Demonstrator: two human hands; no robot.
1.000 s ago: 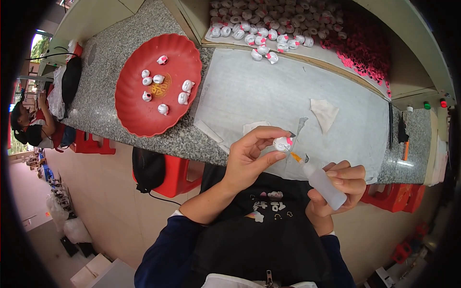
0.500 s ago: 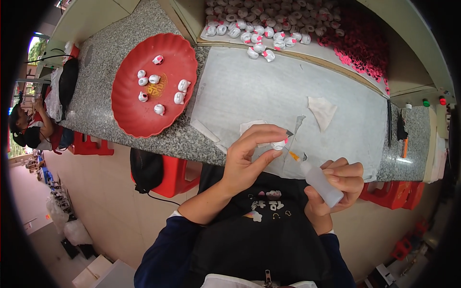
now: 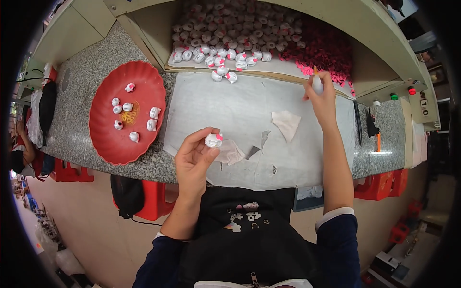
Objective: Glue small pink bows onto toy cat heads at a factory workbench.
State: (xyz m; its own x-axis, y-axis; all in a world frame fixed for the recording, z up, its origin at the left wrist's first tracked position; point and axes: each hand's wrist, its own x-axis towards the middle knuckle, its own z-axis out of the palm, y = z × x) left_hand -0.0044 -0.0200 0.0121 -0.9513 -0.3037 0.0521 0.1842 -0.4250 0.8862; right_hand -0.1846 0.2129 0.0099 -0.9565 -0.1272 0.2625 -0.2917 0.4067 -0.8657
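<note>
White, its pink piece (image 3: 219, 137) already on, one bead (image 3: 212, 141) sits pinched in the left hand (image 3: 193, 156) above the surface (image 3: 79, 129); the right hand (image 3: 321, 96) curls around a bottle (image 3: 317, 85) near loose pink pieces (image 3: 331, 53). Eight beads (image 3: 134, 137) fill part of the red dish (image 3: 106, 144); the shelf heap (image 3: 230, 31) seems left.

Bottle (image 3: 317, 86) mostly covered by the right hand (image 3: 322, 100); can't tell if its orange tip (image 3: 315, 70) touches the pink pieces (image 3: 331, 54) (too small and packed to separate). Left fingers (image 3: 193, 139) hide part of the white piece (image 3: 211, 142); fine markings too small to tell. White pile (image 3: 230, 31) cut by top edge. Grey tray (image 3: 307, 203) partly hidden below tabletop (image 3: 161, 169). Co-worker (image 3: 25, 150) lost into dark left rim.
</note>
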